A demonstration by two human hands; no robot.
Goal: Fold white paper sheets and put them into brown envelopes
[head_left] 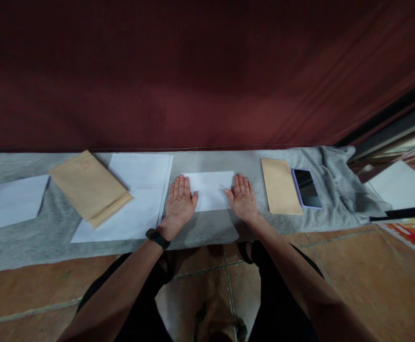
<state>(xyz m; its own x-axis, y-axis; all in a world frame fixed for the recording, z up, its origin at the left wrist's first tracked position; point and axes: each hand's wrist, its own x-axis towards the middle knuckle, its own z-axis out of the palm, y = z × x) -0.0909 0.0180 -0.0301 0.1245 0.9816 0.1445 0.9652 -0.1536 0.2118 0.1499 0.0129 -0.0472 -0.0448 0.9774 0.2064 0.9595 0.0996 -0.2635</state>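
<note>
A small white sheet of paper (212, 191), perhaps folded, lies flat on the grey cloth (207, 229) in front of me. My left hand (180, 200) rests flat at its left edge, fingers stretched forward and thumb over the paper. At the right edge my right hand (243, 195) lies flat in the same way, its thumb touching the paper too. Neither hand grips anything. To the right of my right hand is a single brown envelope (282, 186). Larger white sheets (143, 171) lie just left of my left hand, partly under a stack of brown envelopes (89, 185).
A phone (307, 188) in a purple case lies beyond the single envelope. More white paper (11, 202) is at the far left. A dark red surface (207, 114) rises behind the cloth. The tiled floor (357, 266) shows below; papers and a dark bar stand at right.
</note>
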